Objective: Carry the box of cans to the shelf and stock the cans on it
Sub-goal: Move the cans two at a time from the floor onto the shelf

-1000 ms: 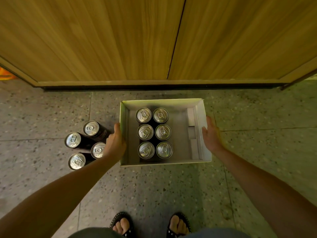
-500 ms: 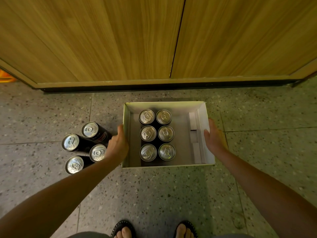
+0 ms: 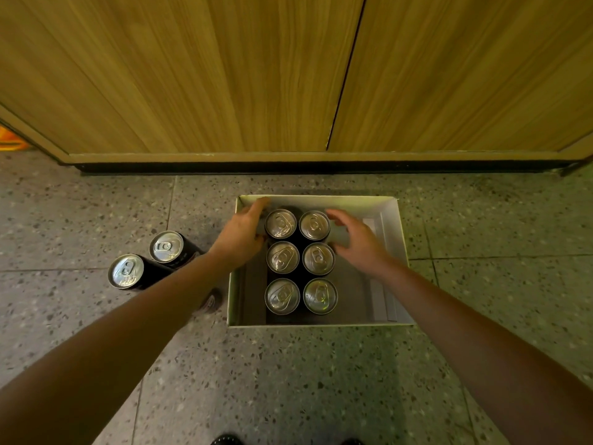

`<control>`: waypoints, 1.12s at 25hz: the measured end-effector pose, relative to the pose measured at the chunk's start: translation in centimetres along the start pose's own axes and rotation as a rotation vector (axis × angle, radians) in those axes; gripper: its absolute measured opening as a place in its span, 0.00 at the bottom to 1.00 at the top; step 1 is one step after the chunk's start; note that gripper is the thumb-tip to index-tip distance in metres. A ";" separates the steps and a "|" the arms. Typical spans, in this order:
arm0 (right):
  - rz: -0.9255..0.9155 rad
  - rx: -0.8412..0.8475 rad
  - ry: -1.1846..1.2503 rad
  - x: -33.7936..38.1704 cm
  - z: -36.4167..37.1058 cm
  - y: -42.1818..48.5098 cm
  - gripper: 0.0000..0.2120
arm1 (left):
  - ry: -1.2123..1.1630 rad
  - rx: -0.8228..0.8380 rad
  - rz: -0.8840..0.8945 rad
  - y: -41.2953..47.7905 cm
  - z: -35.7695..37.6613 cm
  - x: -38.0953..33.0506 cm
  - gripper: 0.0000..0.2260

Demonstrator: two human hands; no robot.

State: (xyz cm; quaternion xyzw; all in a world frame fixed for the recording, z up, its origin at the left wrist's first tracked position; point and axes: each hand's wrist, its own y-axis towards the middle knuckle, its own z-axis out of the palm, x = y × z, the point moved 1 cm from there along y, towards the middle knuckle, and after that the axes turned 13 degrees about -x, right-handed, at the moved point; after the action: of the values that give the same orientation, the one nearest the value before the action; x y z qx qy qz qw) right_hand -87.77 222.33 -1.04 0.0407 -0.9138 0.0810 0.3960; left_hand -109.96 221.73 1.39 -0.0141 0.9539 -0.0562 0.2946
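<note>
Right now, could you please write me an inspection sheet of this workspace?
Surface: speckled grey terrazzo floor, tiled, box resting on it.
Job's things: open white cardboard box holding six upright silver-topped dark cans in two columns; right part of the box is bare.
Clutter: two more dark cans stand on the floor left of the box; a third is partly hidden under the left forearm.
Grippers: left hand open, inside the box beside the far-left can; right hand open, beside the far-right can; neither has closed on a can.
Cables: nothing seen.
Surroundings: wood-grain cabinet doors ahead, shut; orange object at far left; no shelf visible.
</note>
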 end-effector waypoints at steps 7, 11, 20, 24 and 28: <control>0.062 0.148 0.102 -1.2 1.3 3.1 0.36 | -0.097 0.164 0.020 1.9 1.6 0.2 0.32; 0.158 0.168 0.217 -1.0 1.6 3.8 0.36 | -0.292 0.157 -0.071 2.4 2.2 0.3 0.30; 0.134 -0.012 0.411 -0.5 2.6 3.7 0.30 | -0.518 0.032 -0.231 2.8 4.0 0.4 0.33; 0.128 -0.055 0.366 -0.2 2.4 3.7 0.28 | -0.553 -0.020 -0.255 2.4 4.4 0.4 0.31; 0.152 -0.072 0.314 1.9 0.1 3.2 0.27 | -0.615 -0.059 -0.269 1.9 1.8 -1.3 0.26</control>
State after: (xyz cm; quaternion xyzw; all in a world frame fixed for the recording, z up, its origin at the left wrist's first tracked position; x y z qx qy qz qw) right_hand -89.58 225.42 -0.03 -0.0560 -0.8434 0.0831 0.5278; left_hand -107.89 223.51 0.40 -0.1649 0.8111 -0.0600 0.5580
